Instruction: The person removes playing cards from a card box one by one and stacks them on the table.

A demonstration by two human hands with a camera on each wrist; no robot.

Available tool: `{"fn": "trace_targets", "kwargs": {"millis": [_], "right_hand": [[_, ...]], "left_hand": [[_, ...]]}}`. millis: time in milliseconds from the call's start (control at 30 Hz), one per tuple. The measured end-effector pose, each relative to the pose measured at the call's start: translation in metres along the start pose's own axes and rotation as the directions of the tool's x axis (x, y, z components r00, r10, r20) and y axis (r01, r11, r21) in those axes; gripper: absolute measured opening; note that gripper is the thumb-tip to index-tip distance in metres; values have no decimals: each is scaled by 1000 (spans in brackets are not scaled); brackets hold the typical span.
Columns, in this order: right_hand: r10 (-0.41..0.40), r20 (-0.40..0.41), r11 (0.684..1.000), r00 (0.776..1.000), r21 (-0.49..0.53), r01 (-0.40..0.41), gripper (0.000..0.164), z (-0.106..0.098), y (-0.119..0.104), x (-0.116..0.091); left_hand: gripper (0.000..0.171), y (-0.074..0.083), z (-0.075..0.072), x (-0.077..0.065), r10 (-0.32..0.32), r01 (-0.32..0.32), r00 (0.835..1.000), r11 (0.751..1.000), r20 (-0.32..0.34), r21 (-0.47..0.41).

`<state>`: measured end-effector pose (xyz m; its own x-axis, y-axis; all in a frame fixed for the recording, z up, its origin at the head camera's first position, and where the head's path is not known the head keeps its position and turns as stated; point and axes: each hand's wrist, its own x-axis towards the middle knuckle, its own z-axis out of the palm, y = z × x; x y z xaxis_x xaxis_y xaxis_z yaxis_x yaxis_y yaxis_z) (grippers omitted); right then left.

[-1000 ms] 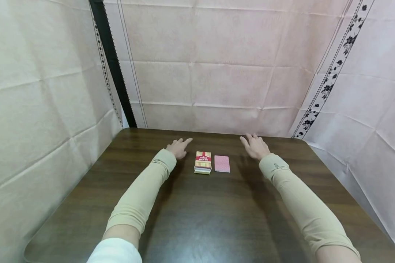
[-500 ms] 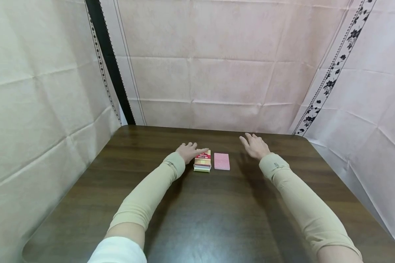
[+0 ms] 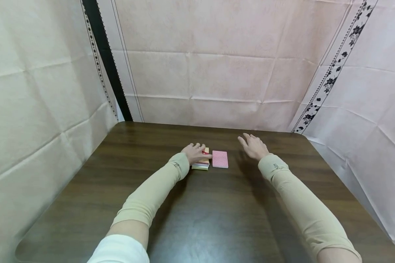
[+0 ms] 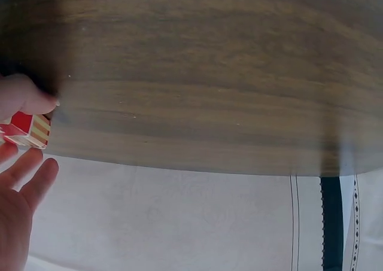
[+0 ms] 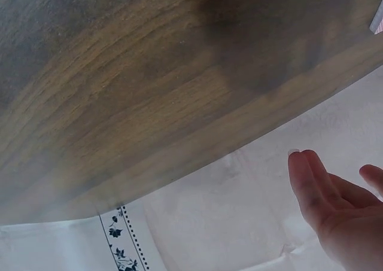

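A yellow-striped, red-labelled playing card box (image 3: 200,167) lies on the dark wooden table. My left hand (image 3: 194,153) is over it, covering much of its top, with the thumb stretched out past its right side. In the left wrist view the card box (image 4: 37,131) shows between the thumb and the spread fingers; whether they touch it is hard to tell. Just right of the box lies a deck of cards (image 3: 220,159) with a pink patterned back. My right hand (image 3: 254,147) hovers to the right of the deck, fingers extended and holding nothing.
The brown wooden table (image 3: 197,219) has rounded corners. Pale creased cloth (image 3: 224,80) hangs behind it and along both sides, with a floral border (image 3: 329,84) at right and a dark strip (image 3: 110,65) at left.
My left hand has moved right, from beside the card box to over it. The right hand has stayed almost in place. The head view has tilted slightly.
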<state>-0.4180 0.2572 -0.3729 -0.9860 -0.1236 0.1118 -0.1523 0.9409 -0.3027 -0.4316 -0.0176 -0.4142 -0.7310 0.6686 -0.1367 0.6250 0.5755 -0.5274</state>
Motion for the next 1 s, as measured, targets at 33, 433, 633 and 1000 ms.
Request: {"fn": "trace_targets", "kwargs": {"millis": [33,433,633,1000], "right_hand": [[-1,-2,1000,1000,5,1,66,1,0,0],[-59,-15,998,998,4,59,61,8,-9,-3],[-119,-7,993,993,11,119,54,11,-19,-3],[-281,-26,959,959,33,282,25,21,-70,-4]], "left_hand": [[69,0,0,0,-4,4,1000,1000,1,-6],[50,-7,-5,0,-33,37,999,988,33,-153],[60,-19,-16,-8,-104,149,987,892,126,-427],[62,-42,-25,-11,-112,216,972,770,207,-600]]}}
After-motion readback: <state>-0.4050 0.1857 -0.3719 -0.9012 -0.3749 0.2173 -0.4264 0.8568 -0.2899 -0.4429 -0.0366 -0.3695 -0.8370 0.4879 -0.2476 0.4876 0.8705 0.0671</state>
